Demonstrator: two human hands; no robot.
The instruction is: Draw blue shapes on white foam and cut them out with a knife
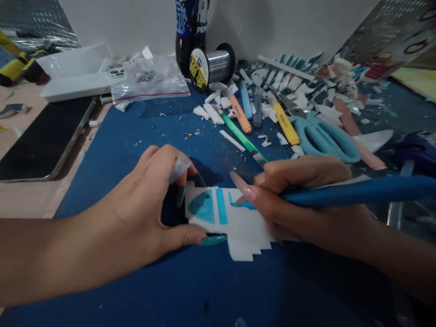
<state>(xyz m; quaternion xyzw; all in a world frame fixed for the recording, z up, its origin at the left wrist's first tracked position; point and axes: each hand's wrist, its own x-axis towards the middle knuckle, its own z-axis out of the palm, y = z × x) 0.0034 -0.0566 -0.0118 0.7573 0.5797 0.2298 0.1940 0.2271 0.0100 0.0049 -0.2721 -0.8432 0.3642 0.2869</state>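
Note:
A white sheet (243, 234) with a stepped lower edge lies on the blue mat. It bears a blue fish-head shape (202, 208), a blue bar (221, 206) and a partly coloured outline beside them. My left hand (150, 204) grips the sheet's left end, thumb at the lower edge and curled fingers at the upper one. Something translucent and whitish covers part of one finger. In my right hand (299, 195) is a long blue marker (357, 190), held like a pen over the unfinished-looking outline. My fingers partly hide its tip.
Behind my hands lie a green pen-like tool (243, 136), several pastel highlighters (284, 119), teal-handled scissors (327, 136) and many white scraps. A wire spool (214, 66) and a dark bottle (190, 36) stand at the back. A phone (44, 136) and a plastic bag (150, 77) are left.

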